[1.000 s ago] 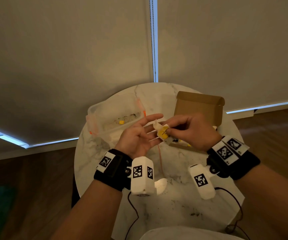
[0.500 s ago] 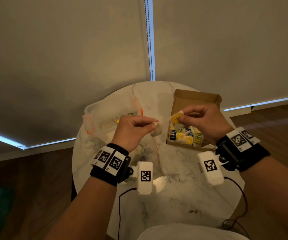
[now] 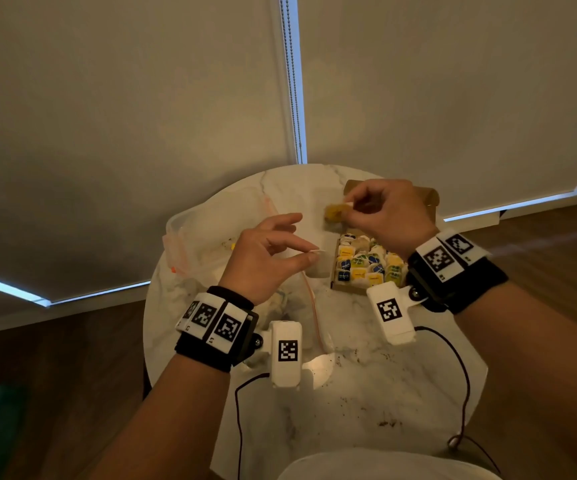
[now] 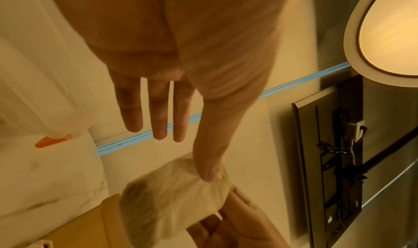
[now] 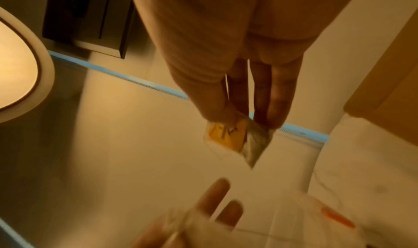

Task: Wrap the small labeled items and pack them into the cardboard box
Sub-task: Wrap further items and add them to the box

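Pinching: right hand (image 3: pixel 380 211) on blurred yellow-labeled item (image 3: pixel 334 212), left hand (image 3: pixel 266 258) on wrapper (image 4: pixel 176 194), box (image 3: pixel 366 265) half-hidden.

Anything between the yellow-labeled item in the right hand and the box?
Nothing visible. The right hand pinches the small yellow-labeled item above the far-left corner of the open brown cardboard box. The box already holds many labeled items, so free space looks scarce.

L hand (image 3: pixel 266 251) raised, thumb+index pinched, 3 fingers spread; R hand (image 3: pixel 380 209) higher, fingertips pinched.
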The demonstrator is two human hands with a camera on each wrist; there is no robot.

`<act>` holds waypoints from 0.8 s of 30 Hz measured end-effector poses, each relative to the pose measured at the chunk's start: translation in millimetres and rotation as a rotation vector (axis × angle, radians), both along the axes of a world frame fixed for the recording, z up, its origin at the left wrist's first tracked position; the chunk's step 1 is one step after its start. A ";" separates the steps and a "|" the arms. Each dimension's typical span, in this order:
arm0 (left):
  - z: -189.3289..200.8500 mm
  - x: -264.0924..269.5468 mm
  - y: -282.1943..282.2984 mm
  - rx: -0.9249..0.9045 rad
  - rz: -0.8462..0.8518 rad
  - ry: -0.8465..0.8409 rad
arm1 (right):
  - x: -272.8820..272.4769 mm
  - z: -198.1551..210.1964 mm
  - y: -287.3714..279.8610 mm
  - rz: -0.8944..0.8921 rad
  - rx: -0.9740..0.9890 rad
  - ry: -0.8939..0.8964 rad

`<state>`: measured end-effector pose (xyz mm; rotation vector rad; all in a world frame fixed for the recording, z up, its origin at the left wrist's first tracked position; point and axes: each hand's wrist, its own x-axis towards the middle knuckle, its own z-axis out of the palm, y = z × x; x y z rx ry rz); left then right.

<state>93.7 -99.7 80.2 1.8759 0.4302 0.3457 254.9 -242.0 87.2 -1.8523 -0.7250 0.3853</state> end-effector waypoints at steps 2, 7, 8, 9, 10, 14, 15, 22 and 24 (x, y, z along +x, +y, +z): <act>1.2 4.5 -2.5 0.003 -0.026 0.008 | -12.0 8.6 8.1 0.135 -0.023 0.025; -0.3 9.6 -6.5 -0.049 0.098 -0.030 | -22.3 11.1 14.5 0.236 0.058 0.173; -0.7 9.7 -6.3 -0.072 0.132 -0.038 | -22.9 7.6 12.6 0.215 0.079 0.169; -0.7 9.5 -5.8 -0.097 0.157 -0.046 | -23.9 3.9 10.2 0.199 0.085 0.150; -0.7 9.0 -5.6 -0.117 0.174 -0.050 | -25.0 -0.4 7.4 0.194 0.074 0.127; -5.1 7.8 -4.2 -0.113 0.249 -0.041 | -29.4 -14.6 2.2 0.187 0.028 0.101; -6.5 7.2 -3.6 -0.098 0.285 -0.050 | -29.2 -17.1 2.3 0.142 0.035 0.092; -4.8 7.2 -14.4 0.089 0.313 -0.081 | -37.5 -21.0 8.5 -0.005 0.139 0.028; -3.3 8.5 -19.1 0.109 0.290 -0.081 | -42.1 -19.0 10.8 0.017 0.157 -0.027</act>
